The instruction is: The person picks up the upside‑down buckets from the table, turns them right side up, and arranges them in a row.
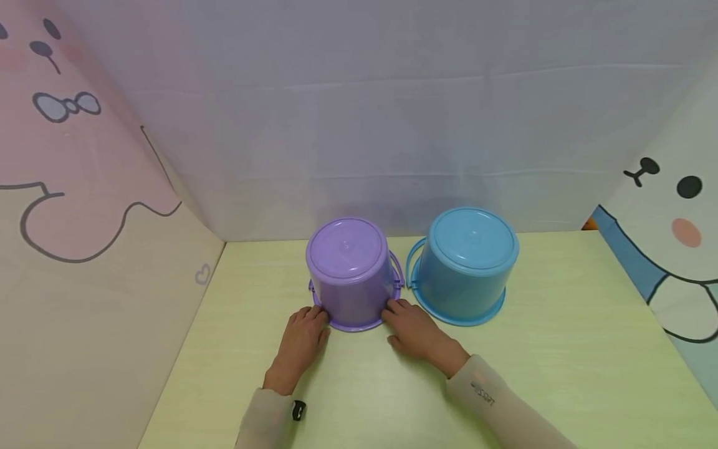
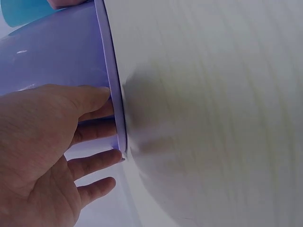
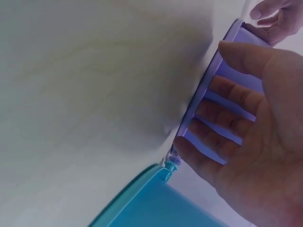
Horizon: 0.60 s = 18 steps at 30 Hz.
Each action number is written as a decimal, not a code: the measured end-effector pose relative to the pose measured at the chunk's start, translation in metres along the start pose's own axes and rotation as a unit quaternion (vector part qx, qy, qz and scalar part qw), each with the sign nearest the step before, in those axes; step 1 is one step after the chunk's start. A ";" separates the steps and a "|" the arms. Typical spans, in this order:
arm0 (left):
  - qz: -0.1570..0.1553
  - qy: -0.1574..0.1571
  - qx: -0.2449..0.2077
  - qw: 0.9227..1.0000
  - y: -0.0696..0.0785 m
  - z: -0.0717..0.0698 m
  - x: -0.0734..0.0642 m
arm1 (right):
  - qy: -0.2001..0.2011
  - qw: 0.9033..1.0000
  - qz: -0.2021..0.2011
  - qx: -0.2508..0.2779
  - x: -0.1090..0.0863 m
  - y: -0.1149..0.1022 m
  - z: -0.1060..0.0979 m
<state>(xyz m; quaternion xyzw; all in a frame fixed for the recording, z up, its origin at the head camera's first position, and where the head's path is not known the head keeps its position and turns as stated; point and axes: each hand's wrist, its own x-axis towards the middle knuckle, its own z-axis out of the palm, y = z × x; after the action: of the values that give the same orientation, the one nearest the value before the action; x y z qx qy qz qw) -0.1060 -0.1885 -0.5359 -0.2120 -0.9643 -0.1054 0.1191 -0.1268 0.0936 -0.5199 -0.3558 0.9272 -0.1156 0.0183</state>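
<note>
My left hand (image 1: 303, 338) and right hand (image 1: 416, 330), fingers (image 3: 234, 93) apart, touching upturned purple bucket (image 1: 351, 274) at its rim (image 1: 357, 328); upturned blue bucket (image 1: 470, 268) just beside it, pale table (image 1: 566, 330) beneath

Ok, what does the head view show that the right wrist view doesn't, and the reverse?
Only the head view: the bases of the upturned purple bucket and blue bucket, plus the printed bow tie. Only the right wrist view: the palm of the right hand. Both: the two buckets, the right hand, the left hand and the tabletop.
</note>
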 end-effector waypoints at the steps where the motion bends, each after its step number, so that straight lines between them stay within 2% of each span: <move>1: -0.001 0.000 0.001 1.000 0.000 0.000 0.001 | -0.005 1.000 0.001 0.002 0.001 0.000 -0.001; 6: -0.001 0.000 0.010 1.000 0.000 0.001 0.003 | -0.029 0.999 0.002 0.014 0.003 0.003 -0.008; 18: 0.003 0.001 0.025 1.000 0.001 -0.002 0.004 | -0.035 0.999 0.006 0.029 0.006 0.002 -0.011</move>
<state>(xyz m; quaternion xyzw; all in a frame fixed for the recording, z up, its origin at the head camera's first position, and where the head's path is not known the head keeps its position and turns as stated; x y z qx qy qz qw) -0.1091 -0.1864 -0.5326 -0.2113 -0.9659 -0.0813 0.1257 -0.1340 0.0939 -0.5092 -0.3536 0.9242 -0.1301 0.0616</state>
